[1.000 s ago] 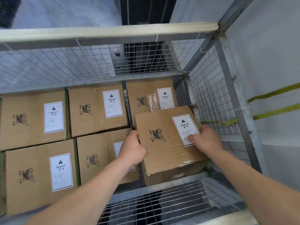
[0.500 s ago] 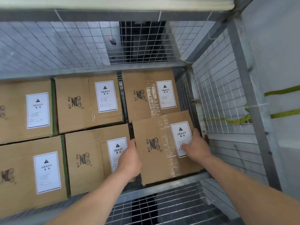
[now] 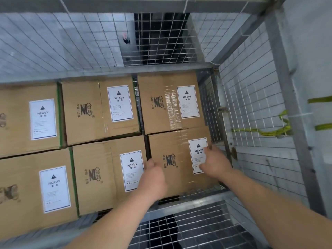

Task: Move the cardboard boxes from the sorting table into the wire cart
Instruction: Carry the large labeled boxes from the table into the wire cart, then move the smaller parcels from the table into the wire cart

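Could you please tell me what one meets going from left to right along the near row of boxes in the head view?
Near-left box → near-middle box → left hand → near-right box → right hand → cart's wire side wall

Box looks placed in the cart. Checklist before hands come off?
1. near-right box level with neighbours: ok.
2. Back edge against rear-right box: ok.
3. left hand out of the gap by the near-middle box: not ok, fingers grip the edge.
4. right hand clear of the wire side wall: ok, flat on the label.
5. Underside fully seated: cannot tell, hidden.
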A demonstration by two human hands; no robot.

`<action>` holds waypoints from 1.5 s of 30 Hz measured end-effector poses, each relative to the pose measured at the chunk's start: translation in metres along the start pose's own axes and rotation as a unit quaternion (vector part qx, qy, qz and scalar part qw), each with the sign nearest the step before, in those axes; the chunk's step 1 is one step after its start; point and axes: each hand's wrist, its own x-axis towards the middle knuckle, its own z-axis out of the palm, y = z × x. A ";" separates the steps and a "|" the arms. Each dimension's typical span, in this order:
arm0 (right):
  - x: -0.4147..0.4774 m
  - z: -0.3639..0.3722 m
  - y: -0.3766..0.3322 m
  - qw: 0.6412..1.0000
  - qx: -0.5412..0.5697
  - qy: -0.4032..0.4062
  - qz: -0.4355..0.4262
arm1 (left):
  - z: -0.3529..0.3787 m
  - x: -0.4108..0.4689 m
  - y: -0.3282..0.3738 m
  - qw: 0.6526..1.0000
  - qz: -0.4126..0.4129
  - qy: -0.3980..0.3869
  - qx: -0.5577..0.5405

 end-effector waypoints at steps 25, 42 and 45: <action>-0.401 -0.147 -0.091 0.953 0.070 0.293 -0.042 | -0.202 -0.359 0.103 0.822 0.341 0.267 0.371; -0.611 -0.097 0.006 0.904 0.097 0.409 0.086 | -0.100 -0.530 0.155 0.715 0.483 0.269 0.427; -0.647 -0.081 0.029 0.897 0.106 0.411 0.120 | -0.073 -0.557 0.156 0.699 0.507 0.263 0.430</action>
